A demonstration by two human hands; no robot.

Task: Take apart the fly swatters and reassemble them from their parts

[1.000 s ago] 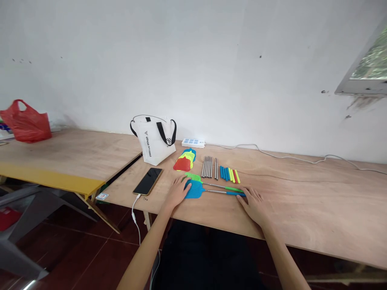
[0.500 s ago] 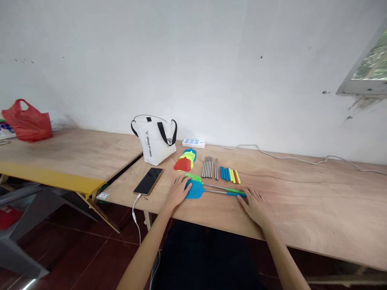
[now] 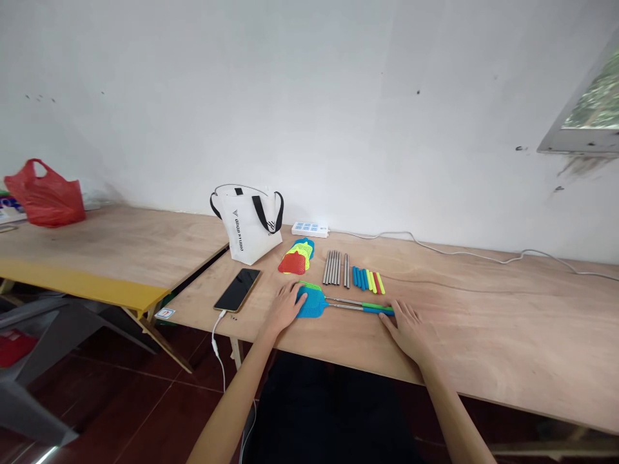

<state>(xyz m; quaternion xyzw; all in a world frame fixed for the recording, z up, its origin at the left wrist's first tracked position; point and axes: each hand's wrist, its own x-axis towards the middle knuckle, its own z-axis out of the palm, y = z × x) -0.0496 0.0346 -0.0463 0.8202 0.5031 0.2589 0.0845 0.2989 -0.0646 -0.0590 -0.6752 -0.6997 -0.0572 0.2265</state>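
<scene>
Two fly swatters lie side by side before me, heads to the left and handles to the right. The blue fly swatter (image 3: pixel 312 303) is nearer to me, its head partly covering that of the green fly swatter (image 3: pixel 378 306). At the left edge of the heads rests my left hand (image 3: pixel 285 308), fingers stretched forward and thumb on the blue head. My right hand (image 3: pixel 406 328) lies against the handle ends, its fingers extended and apart on the tabletop. Neither hand is closed around a swatter.
Behind the swatters are loose swatter heads (image 3: pixel 293 262), several metal rods (image 3: pixel 332 267) and coloured handle grips (image 3: pixel 363 279). A phone (image 3: pixel 238 290) on a cable lies left, near a white bag (image 3: pixel 251 225). A power strip (image 3: pixel 310 229) sits by the wall.
The green fly swatter has shifted towards me, so its head now lies further under the blue one. Both hands stay in nearly the same place.
</scene>
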